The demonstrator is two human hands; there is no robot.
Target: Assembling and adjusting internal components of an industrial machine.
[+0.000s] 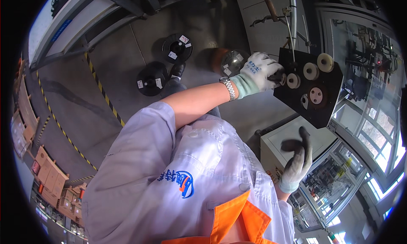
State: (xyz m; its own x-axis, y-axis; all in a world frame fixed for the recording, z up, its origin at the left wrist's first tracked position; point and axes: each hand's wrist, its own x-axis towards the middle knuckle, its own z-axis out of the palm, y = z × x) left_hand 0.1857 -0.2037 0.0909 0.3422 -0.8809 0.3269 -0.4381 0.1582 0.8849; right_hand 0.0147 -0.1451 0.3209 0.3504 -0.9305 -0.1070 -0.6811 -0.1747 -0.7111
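Note:
My left hand (259,71), in a white glove with a green cuff, is at the left edge of a black plate (292,95). Its fingers curl closed around a small part there, mostly hidden by the glove. Beside the fingertips is a pale guide roller (293,80); a second roller (311,71) and a larger cream roller (325,62) sit farther right. Below them on the plate is a pale disc with holes (316,95). My right hand (298,161), gloved with dark fingertips, hangs open in the air below the plate, fingers apart, holding nothing.
Two black reels (177,49) (152,78) with white labels lie on the floor, near my foot (177,70). Another reel with copper-coloured winding (231,62) stands behind my left hand. A glazed machine (369,74) is at the right, and a white cabinet (292,138) lies below the plate.

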